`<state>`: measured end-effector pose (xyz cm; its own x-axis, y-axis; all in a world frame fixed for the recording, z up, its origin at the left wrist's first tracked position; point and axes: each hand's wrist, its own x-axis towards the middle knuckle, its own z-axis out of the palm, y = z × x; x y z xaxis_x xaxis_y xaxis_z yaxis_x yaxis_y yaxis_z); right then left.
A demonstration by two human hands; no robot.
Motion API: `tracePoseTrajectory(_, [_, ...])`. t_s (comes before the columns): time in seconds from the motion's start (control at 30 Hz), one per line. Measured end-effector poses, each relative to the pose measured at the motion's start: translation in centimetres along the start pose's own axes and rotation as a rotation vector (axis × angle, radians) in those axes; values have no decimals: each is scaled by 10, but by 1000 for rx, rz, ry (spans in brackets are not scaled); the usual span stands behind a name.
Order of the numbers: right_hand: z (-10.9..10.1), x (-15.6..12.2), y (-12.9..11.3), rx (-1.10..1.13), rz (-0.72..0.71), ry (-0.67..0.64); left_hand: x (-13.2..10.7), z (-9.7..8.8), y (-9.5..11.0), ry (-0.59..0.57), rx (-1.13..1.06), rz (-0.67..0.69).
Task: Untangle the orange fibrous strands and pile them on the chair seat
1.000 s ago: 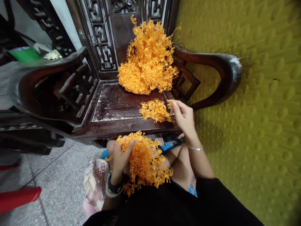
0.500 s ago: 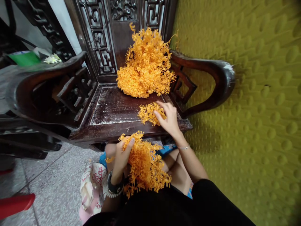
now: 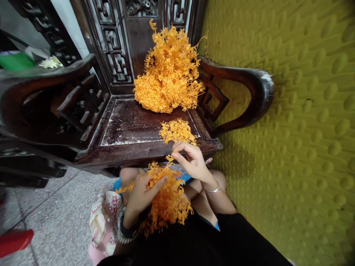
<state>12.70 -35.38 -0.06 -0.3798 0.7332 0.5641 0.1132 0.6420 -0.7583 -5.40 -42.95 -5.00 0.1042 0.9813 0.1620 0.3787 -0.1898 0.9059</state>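
My left hand (image 3: 142, 190) is closed around a bunch of orange frilly strands (image 3: 169, 203) that hangs over my lap. A loose strand sticks out to the left of that hand. With thumb and forefinger, my right hand (image 3: 191, 160) pinches the tip of one orange strand (image 3: 169, 159) rising from the bunch. Just beyond the right hand, a small flat pile of orange pieces (image 3: 177, 131) lies on the seat of the dark wooden chair (image 3: 130, 125). A large heap of the same orange strands (image 3: 169, 74) rests against the chair back.
Curved armrests (image 3: 249, 79) flank the seat. A yellow-green bumpy wall (image 3: 299, 147) stands close on the right. On the speckled floor at left are a printed cloth bag (image 3: 102, 218) and a red object (image 3: 16, 242). A white flower (image 3: 51, 62) and a green item (image 3: 15, 61) lie at upper left.
My right hand has drawn back from the small pile on the seat to the bunch and now pinches a strand. My left hand has shifted slightly down. The view has moved a little.
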Motion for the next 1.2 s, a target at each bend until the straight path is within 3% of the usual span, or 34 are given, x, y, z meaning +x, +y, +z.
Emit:
tracePoseTrajectory(0.1, [-2,-3,-7,160,117,-33,-8,-5,3,-92,-36,15])
tracePoseTrajectory(0.27, [-5,1,-4,166,239,-56,-5,-3,4,-45,-107,-45])
tracePoseTrajectory(0.47, [-25,9,17,133,143,-433,6,11,-4,49,-224,-132])
tracePoseTrajectory(0.53, [-28,7,21,90,91,-471,11,15,-8,84,-231,-134])
tracePoseTrajectory(0.8, [-28,4,21,-408,-180,-393,22,24,-18,110,-229,-124])
tracePoseTrajectory(1.1, [-45,6,36,-747,-416,-302,23,24,1,-68,-180,-121])
tracePoseTrajectory(1.17, [-62,9,42,-688,-407,-140,20,27,6,-84,-237,-132])
tracePoseTrajectory(1.2, [-72,11,45,-633,-393,51,18,29,8,-94,-278,-151])
